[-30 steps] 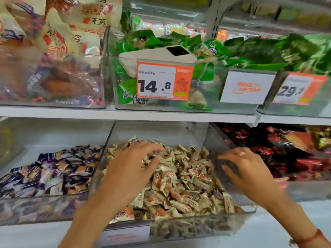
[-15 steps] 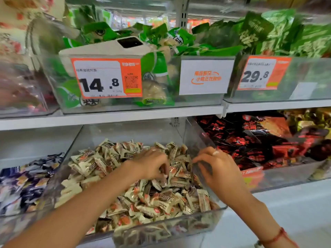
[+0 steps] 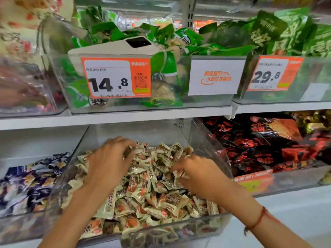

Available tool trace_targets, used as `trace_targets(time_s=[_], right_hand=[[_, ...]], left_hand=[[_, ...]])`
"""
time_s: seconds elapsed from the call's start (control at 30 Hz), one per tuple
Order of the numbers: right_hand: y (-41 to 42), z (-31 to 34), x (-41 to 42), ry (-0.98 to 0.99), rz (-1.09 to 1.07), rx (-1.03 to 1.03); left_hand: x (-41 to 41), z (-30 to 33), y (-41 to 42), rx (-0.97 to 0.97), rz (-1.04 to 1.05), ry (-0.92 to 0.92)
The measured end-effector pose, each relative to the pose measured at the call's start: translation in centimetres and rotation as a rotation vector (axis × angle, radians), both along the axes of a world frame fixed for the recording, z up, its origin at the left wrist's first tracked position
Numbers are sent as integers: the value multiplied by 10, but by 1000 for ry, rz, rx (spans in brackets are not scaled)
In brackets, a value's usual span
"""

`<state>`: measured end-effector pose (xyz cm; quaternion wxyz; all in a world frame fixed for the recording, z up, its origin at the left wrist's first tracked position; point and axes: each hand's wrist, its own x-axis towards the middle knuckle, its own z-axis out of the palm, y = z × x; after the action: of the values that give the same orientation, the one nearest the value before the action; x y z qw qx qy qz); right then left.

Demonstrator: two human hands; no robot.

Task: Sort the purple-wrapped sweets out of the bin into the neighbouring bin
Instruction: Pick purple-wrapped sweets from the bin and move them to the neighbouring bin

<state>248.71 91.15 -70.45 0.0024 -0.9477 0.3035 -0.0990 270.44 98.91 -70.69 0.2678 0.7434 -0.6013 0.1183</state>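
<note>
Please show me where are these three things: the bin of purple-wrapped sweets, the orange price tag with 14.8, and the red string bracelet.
bin of purple-wrapped sweets [image 3: 26, 187]: head view, on the purple wrappers.
orange price tag with 14.8 [image 3: 116, 77]: head view, its white middle.
red string bracelet [image 3: 258, 220]: head view, cord across the right wrist.

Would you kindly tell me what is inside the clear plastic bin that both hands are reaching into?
The clear plastic bin holds a heap of cream-wrapped sweets. The left hand and right hand dig into the heap, covering what lies beneath them; no purple wrapper clearly shows there.
</note>
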Motion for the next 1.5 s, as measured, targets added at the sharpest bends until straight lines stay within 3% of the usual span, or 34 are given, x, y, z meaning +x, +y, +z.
trace_targets(time_s=[0.1, 0.2, 0.47, 0.67, 0.8, 0.9, 1.03, 1.27, 1.33, 1.43, 1.5], right_hand=[[-19, -18, 31, 269, 64, 240], [-36, -31, 45, 340, 67, 316], [-38, -31, 40, 326, 67, 347], [-40, 8, 16, 107, -60, 152], [-63, 14, 18, 107, -198, 22], [-67, 10, 23, 113, -172, 186], [-43, 7, 29, -139, -30, 544], [-6, 18, 46, -443, -16, 919], [-14, 21, 44, -438, -77, 748], [-42, 18, 43, -346, -217, 208], [-55, 15, 44, -241, -277, 115]], left_hand=[[-17, -12, 5, 322, -272, 39], [-18, -22, 8, 476, -302, 20], [-7, -22, 18, 410, -225, 38], [-8, -25, 22, 374, -243, 29], [-10, -25, 23, 345, -248, 10], [-9, -26, 24, 317, -248, 25], [-17, -17, 24, 204, -240, 98], [-23, -11, 30, -63, -217, 372], [-19, -13, 29, -98, -147, 340], [-18, -17, 26, -34, -104, 297], [-18, -19, 26, 31, -113, 253]])
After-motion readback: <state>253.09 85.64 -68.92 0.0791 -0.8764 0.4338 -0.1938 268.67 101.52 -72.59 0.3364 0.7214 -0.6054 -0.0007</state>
